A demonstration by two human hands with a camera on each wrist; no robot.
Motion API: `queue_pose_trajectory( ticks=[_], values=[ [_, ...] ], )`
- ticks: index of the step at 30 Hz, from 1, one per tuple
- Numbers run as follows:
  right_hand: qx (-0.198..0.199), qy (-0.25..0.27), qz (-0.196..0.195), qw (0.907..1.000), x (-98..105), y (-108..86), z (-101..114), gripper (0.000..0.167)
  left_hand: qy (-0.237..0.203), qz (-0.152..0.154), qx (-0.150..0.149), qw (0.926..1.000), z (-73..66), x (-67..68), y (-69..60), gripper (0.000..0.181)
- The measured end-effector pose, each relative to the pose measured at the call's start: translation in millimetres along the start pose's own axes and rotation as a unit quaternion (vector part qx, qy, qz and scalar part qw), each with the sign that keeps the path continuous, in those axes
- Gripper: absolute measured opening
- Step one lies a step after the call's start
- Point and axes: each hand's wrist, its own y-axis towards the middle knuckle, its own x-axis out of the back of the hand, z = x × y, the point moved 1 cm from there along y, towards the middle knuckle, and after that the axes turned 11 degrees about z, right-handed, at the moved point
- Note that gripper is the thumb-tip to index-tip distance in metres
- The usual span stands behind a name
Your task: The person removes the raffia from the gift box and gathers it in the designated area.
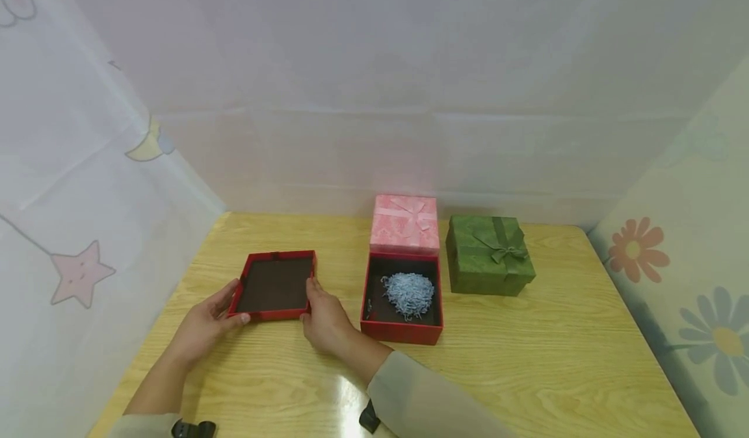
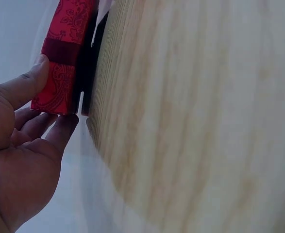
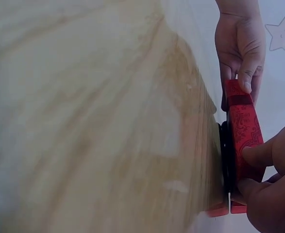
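A red lid (image 1: 276, 284) with a dark inside faces up at the left of the table, held between both hands. My left hand (image 1: 201, 327) grips its near left corner; in the left wrist view the thumb presses the patterned red side (image 2: 59, 77) and the fingers lie at the corner. At the lid's right edge, my right hand (image 1: 328, 318) pinches the side, with thumb and fingers on the red wall (image 3: 244, 126) in the right wrist view. To the right stands a red box (image 1: 401, 332) without a cover, with pale blue shredded paper (image 1: 409, 294) in it.
A pink box (image 1: 405, 224) with a bow stands directly behind the red box. To its right is a green box (image 1: 488, 256) with a green bow. Printed cloth hangs at the back and both sides of the wooden table (image 1: 556, 347).
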Motion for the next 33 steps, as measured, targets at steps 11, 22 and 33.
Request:
queue_pose_trajectory(
  ticks=[11,22,33],
  values=[
    [-0.008,-0.012,-0.008,0.9999,-2,8.5,2,0.067,-0.002,0.003,0.000,1.0000,-3.2,4.2,12.5,0.096],
    [-0.029,0.009,-0.002,0.9995,-3,7.9,1,0.066,-0.003,0.006,-0.001,1.0000,0.8,5.6,16.7,0.096],
    [-0.021,0.043,0.012,0.9988,5,-8.0,5,0.079,-0.005,-0.005,-0.002,1.0000,-5.4,4.8,15.8,0.101]
  ],
)
